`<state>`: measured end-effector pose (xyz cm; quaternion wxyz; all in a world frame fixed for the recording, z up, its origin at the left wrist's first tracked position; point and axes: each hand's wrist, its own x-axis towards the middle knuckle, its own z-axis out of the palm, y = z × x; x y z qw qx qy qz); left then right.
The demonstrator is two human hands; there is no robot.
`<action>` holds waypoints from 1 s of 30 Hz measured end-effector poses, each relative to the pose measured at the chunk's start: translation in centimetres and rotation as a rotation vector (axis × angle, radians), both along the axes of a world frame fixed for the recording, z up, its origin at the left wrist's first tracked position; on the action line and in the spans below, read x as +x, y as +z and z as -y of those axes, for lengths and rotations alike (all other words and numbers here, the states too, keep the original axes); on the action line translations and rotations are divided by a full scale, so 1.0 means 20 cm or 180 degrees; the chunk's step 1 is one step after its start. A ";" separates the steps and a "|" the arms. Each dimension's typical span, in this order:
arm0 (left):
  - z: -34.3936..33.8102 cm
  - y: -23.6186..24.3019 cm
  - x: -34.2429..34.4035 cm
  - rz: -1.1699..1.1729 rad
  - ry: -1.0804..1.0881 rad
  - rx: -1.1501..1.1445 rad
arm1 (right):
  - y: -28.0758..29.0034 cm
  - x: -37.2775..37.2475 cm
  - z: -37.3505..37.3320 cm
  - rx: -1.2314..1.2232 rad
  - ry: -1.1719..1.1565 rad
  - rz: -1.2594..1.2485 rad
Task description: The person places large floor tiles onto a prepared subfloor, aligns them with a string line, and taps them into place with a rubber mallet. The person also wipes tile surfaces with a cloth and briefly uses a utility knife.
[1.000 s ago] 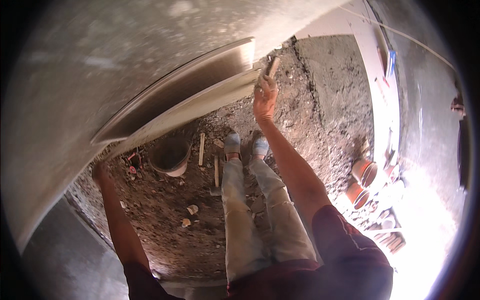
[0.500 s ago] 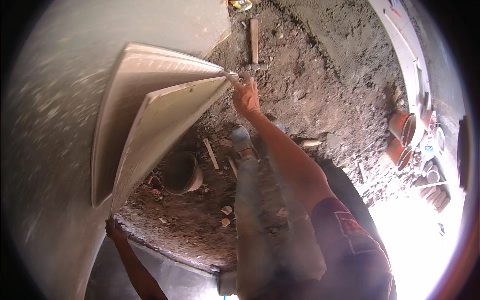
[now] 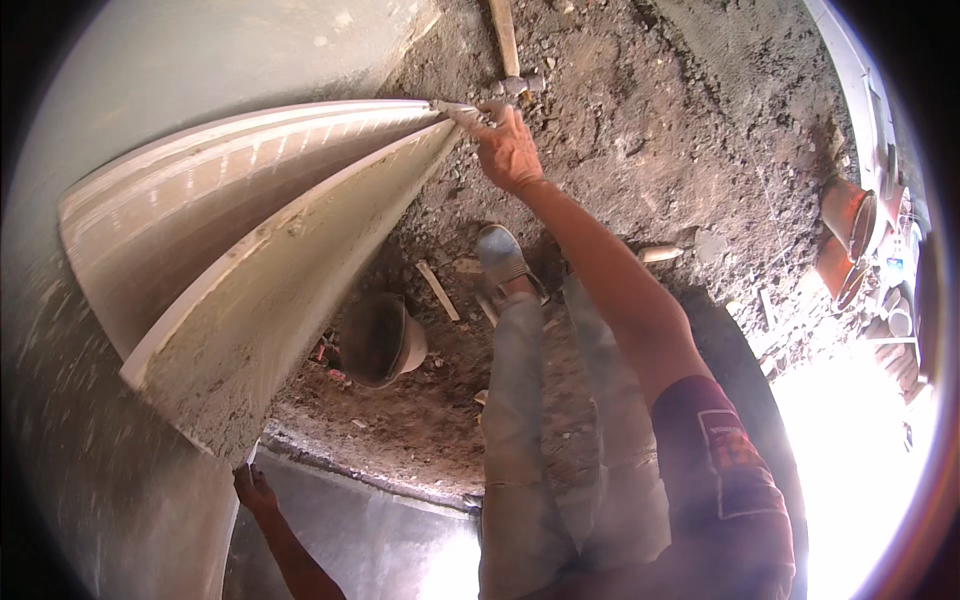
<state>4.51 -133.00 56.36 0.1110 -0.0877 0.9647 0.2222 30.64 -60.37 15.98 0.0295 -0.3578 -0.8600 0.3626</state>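
A large pale tile (image 3: 290, 280), its facing side rough and smeared with grey, leans at the left, tilted away from a stack of similar tiles (image 3: 190, 205) behind it. The fingers of my right hand (image 3: 508, 150) are closed at its far corner, close to the end of the stack. At the near lower corner my left hand (image 3: 256, 490) grips the same tile, its fingers partly hidden by the edge. A hammer (image 3: 508, 50) with a wooden handle lies on the ground just beyond my right hand.
A dark bucket (image 3: 385, 340) stands between the tile and my legs. Wood strips (image 3: 437, 290) and rubble lie on rough dirt by my shoe (image 3: 503, 255). A grey wall (image 3: 60, 480) rises at the left; orange buckets (image 3: 845, 220) lie at the right.
The front tile has tipped further from the stack, and more of its rough face shows. Both hands stay at its corners. The view has shifted, moving the ground and buckets within it.
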 end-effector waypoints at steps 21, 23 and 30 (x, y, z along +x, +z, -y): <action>-0.22 0.07 0.04 0.0058 0.1739 0.0775 | -0.40 0.21 -0.01 -0.0630 -0.0236 0.1187; -0.22 0.06 0.04 0.0127 0.1903 0.0883 | -0.16 0.33 -0.14 -0.0474 0.0002 0.0898; -0.26 -0.01 0.08 0.0353 0.1749 0.0570 | 1.55 0.92 -0.79 -0.2103 -0.0386 -0.0534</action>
